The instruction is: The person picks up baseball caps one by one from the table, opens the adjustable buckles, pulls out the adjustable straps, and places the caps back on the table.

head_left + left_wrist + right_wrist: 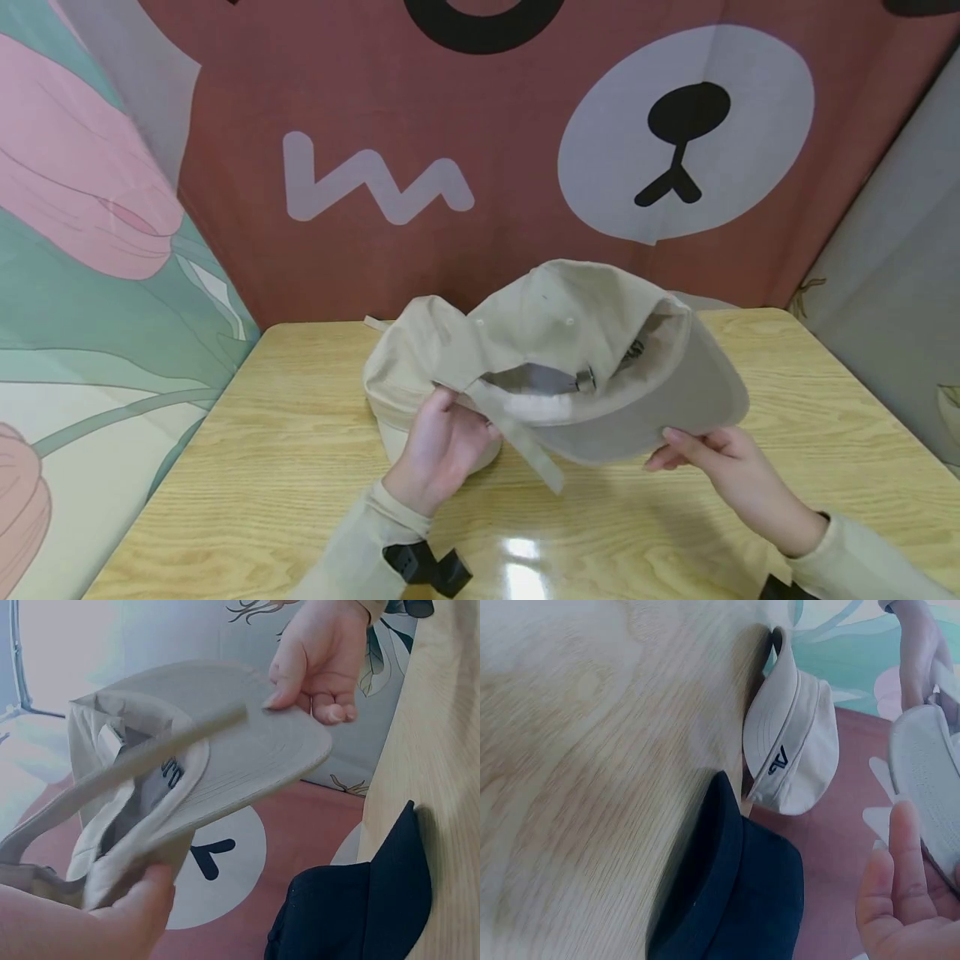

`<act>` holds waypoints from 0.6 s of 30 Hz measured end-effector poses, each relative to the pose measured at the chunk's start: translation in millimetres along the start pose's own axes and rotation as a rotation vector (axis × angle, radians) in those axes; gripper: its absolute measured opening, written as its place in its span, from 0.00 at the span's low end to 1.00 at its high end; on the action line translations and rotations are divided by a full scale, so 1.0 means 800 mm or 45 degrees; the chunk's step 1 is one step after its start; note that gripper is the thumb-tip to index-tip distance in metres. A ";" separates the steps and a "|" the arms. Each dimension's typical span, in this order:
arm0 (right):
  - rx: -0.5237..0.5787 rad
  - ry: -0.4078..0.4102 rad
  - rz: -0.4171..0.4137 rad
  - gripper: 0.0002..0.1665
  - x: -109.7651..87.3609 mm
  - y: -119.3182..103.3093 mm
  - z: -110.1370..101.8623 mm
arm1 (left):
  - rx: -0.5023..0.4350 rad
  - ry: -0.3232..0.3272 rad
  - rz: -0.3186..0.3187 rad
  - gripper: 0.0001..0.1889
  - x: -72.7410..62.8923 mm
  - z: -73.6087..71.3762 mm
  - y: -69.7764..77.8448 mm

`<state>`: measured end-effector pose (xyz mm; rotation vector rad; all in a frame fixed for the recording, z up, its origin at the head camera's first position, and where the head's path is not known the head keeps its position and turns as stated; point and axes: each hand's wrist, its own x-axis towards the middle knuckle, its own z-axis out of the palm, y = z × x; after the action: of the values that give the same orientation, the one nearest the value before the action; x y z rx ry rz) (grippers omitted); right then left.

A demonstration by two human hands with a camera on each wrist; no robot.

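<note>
A beige baseball cap (555, 308) is held up over the table, tilted so its inside, metal strap buckle (585, 381) and the underside of its brim show. My left hand (450, 450) grips it at the back opening, where a loose strap (528, 446) hangs down. At the other end my right hand (738, 479) pinches the brim's edge between thumb and fingers. Partly behind the held cap, a second beige cap (408, 358) rests on the table; the right wrist view shows a dark logo on its front (787, 746).
A black brimmed hat (761, 889) stands on the wooden table (277, 475), seen in both wrist views and hidden behind the held cap in the head view. Behind the table hangs a brown cloth (360, 258) with a bear face.
</note>
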<state>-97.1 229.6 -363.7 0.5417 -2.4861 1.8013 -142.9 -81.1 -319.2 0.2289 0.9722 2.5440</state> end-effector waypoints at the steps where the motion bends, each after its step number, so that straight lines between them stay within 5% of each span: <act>1: -0.004 0.012 -0.021 0.16 -0.003 0.000 -0.002 | 0.029 -0.011 -0.003 0.14 -0.001 -0.001 0.000; 7: 0.004 0.073 -0.115 0.15 -0.018 0.004 -0.015 | 0.148 -0.074 -0.006 0.15 -0.001 -0.008 0.001; 12: -0.115 0.184 -0.111 0.14 -0.033 0.006 -0.025 | 0.180 -0.093 -0.038 0.29 -0.001 -0.009 0.003; 18: -0.240 0.291 -0.077 0.13 -0.052 0.010 -0.040 | 0.233 -0.043 -0.091 0.32 -0.001 -0.008 0.002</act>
<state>-66.4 271.9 -369.6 0.3731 -2.4205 1.4927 -144.6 -86.3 -322.9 0.2833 1.1792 2.3810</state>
